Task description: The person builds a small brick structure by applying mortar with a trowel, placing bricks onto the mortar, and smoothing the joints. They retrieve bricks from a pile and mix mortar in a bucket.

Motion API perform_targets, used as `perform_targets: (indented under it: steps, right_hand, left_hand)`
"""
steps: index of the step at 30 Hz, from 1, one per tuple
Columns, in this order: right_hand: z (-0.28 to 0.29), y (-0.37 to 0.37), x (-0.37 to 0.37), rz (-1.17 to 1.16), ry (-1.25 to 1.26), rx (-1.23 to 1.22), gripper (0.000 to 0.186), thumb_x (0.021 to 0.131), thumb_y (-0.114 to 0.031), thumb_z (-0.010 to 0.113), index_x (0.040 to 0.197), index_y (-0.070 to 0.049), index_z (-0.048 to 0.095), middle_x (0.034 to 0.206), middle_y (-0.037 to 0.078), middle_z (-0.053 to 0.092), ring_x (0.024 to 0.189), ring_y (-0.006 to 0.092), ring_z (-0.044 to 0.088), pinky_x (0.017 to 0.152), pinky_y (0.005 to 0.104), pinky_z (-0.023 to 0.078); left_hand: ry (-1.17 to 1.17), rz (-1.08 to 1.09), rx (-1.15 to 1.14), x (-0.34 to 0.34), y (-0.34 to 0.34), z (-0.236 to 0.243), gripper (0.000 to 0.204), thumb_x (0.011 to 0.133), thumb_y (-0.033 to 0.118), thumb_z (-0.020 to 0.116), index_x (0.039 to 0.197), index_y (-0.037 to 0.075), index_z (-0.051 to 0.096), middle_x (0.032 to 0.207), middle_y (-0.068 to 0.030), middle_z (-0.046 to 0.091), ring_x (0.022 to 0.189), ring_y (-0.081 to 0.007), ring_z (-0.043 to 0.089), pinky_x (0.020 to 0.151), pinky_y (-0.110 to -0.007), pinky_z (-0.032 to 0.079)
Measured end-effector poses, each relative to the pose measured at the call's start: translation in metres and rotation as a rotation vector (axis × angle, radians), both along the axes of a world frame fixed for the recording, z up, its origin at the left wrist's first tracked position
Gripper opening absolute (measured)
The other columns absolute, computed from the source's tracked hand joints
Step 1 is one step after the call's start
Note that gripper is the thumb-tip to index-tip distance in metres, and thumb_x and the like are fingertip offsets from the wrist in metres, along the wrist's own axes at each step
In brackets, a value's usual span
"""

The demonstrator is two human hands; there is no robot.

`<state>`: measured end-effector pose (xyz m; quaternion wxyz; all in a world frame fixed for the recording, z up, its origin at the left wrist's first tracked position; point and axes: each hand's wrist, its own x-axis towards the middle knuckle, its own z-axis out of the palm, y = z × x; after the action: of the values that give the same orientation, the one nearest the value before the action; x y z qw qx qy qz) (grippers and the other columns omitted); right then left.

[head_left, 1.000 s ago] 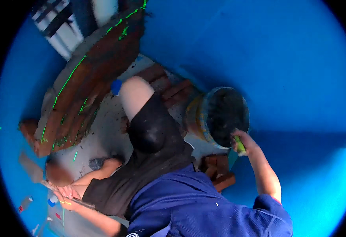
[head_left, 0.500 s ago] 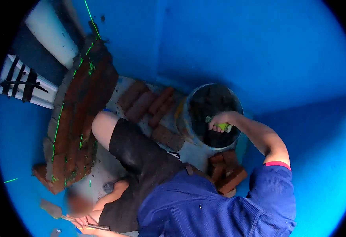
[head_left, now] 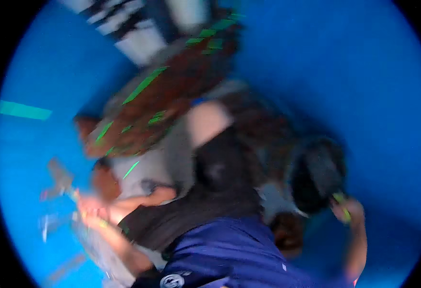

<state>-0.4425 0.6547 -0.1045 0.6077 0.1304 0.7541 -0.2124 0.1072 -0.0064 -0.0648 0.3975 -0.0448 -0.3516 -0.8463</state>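
Note:
The picture is smeared by motion. My right hand (head_left: 348, 211), at the right, is closed round the yellow-green handle of a trowel (head_left: 321, 165). Its grey blade reaches over the mouth of a round bucket (head_left: 293, 204) with dark contents. At the lower left my left hand (head_left: 92, 209) grips a hand tool with a flat grey blade (head_left: 60, 175); its exact kind is blurred. Beyond my legs, a low brick wall (head_left: 157, 101) runs from lower left to upper right, with green laser marks across it.
Blurred loose bricks (head_left: 256, 115) lie between the wall and the bucket, and more bricks (head_left: 287, 233) lie nearer me. Blue walls (head_left: 325, 57) enclose the space. A white piece with black bands (head_left: 138, 41) stands behind the brick wall. My bent knee (head_left: 209, 122) sticks out toward the bricks.
The whole view has swung, so the wall now slants to the upper right and the bucket sits farther right. My right hand has moved toward the bucket's near rim, and a grey blade now shows.

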Motion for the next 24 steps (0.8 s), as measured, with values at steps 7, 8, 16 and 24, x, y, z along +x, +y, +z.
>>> perform_targets:
  steps: [7, 8, 16, 24]
  right_hand:
    - [0.102, -0.111, 0.052, -0.592, 0.170, -0.774, 0.014, 0.088, -0.011, 0.061, 0.100, -0.006, 0.055, 0.085, 0.010, 0.053, 0.066, 0.0190, 0.045, 0.062, 0.0377, 0.035]
    - [0.106, -0.144, 0.064, -0.597, 0.027, -0.950, 0.015, 0.089, -0.010, 0.060, 0.102, -0.006, 0.054, 0.087, 0.010, 0.053, 0.068, 0.0197, 0.044, 0.063, 0.0386, 0.034]
    - [0.102, -0.488, 0.230, 0.309, -0.231, -1.149, 0.024, 0.079, -0.010, 0.065, 0.094, -0.002, 0.048, 0.073, 0.008, 0.056, 0.054, 0.0155, 0.054, 0.048, 0.0302, 0.044]
    - [-0.049, -0.605, 0.327, 0.856, 0.778, -1.125, 0.042, 0.083, -0.017, 0.067, 0.110, 0.006, 0.046, 0.088, 0.026, 0.063, 0.084, 0.0467, 0.060, 0.074, 0.0463, 0.049]
  left_hand:
    - [-0.469, 0.729, 0.334, -0.056, -0.010, 0.069, 0.025, 0.096, 0.021, 0.055, 0.114, 0.004, 0.056, 0.056, 0.0054, 0.033, 0.045, -0.0064, 0.033, 0.046, -0.022, 0.032]
    - [-0.453, 0.739, 0.344, -0.035, -0.008, 0.062, 0.025, 0.095, 0.021, 0.056, 0.114, 0.004, 0.056, 0.056, 0.0054, 0.033, 0.045, -0.0065, 0.033, 0.047, -0.022, 0.033]
    - [-0.445, 0.819, 0.694, 0.029, -0.036, 0.025, 0.019, 0.093, 0.016, 0.058, 0.106, 0.003, 0.056, 0.056, 0.0049, 0.040, 0.049, -0.0080, 0.038, 0.053, -0.023, 0.039]
    - [-0.337, 0.869, 0.782, 0.049, -0.032, 0.035, 0.019, 0.095, 0.018, 0.054, 0.109, 0.006, 0.059, 0.053, 0.0048, 0.039, 0.044, -0.0085, 0.037, 0.051, -0.025, 0.038]
